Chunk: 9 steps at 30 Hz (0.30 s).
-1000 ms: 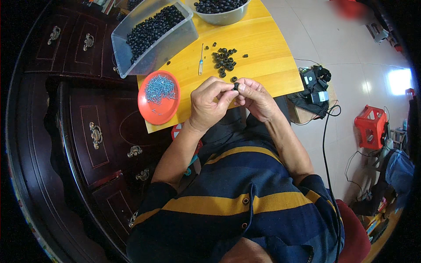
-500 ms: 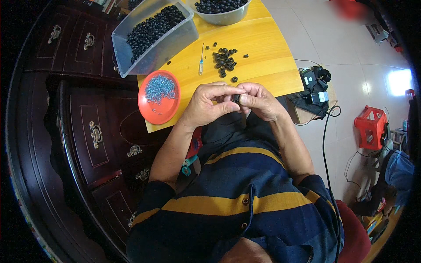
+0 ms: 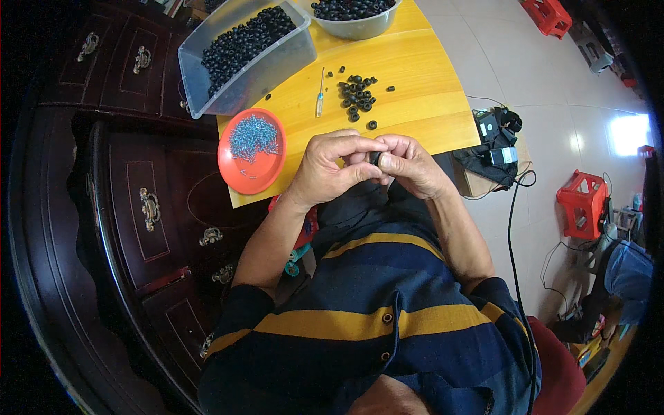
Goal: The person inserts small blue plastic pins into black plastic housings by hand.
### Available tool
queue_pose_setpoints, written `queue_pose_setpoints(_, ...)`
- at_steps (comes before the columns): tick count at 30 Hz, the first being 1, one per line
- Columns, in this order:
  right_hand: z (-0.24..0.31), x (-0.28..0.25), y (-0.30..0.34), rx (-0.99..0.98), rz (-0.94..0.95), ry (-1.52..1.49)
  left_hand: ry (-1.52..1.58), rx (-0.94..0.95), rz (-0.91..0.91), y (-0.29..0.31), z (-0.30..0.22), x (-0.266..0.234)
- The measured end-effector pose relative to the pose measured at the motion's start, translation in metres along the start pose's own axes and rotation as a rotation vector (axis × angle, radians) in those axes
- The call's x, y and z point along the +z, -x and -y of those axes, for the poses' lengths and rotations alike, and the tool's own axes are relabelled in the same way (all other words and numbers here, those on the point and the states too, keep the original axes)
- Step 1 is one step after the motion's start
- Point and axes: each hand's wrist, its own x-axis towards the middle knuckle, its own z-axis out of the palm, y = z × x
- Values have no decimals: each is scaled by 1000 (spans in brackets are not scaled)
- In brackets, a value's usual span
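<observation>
Just off the table's near edge, my left hand (image 3: 337,160) and my right hand (image 3: 411,163) meet. Between them they pinch one small black round part (image 3: 375,158), mostly covered by thumbs and fingers. A loose group of black ring-like parts (image 3: 356,93) lies on the yellow table (image 3: 415,76) beyond my hands. Left of that group rests a small screwdriver (image 3: 320,97) with a clear blue handle. An orange plate (image 3: 247,181) holding many small silvery-blue screws (image 3: 253,137) sits to the left of my left hand.
A clear plastic bin (image 3: 290,59) and a rounder tub (image 3: 360,29), both filled with black parts, stand at the table's far side. Dark wooden drawers (image 3: 142,214) line the left. On the right are a red stool (image 3: 582,200), a black cable (image 3: 512,249) and black devices (image 3: 498,135).
The black part has turned slightly between my fingertips. Both hands keep nearly the same place and grip. The things on the table have not been moved.
</observation>
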Motion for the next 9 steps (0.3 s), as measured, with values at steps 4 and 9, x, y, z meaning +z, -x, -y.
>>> queue_pose_setpoints(4,7,7,1,35,-39,50,-121,13,-2,0,-8,1)
queue_pose_setpoints(9,4,4,1,97,11,97,-97,-85,-4,5,-10,1)
